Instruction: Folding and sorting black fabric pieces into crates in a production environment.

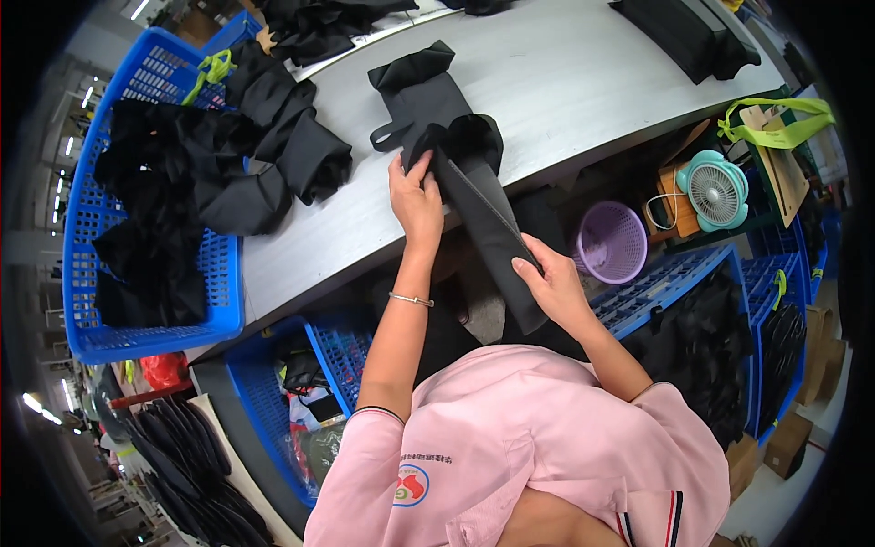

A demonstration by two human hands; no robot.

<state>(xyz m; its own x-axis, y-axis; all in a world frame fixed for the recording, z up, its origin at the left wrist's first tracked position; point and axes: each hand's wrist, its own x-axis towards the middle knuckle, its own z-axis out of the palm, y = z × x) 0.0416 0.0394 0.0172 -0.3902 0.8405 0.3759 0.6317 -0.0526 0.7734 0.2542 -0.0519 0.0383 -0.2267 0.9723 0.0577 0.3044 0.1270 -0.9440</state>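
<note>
A black fabric piece [406, 87] with a folded end and a loop lies on the grey table [547, 73], its long flap hanging over the front edge. My left hand [415, 205] has its fingers on the fabric near the bunched middle, thumb and fingertips pressed to it. My right hand [547, 283] grips the long flap [483, 237] by its edge, which shows a stitched line along it, below the table's front edge.
A blue basket [87, 273] heaped with black cloth stands at left. More black pieces [674, 41] lie at the back right. Below the table are a purple bin [611, 242], a small fan [715, 191] and blue crates [766, 273].
</note>
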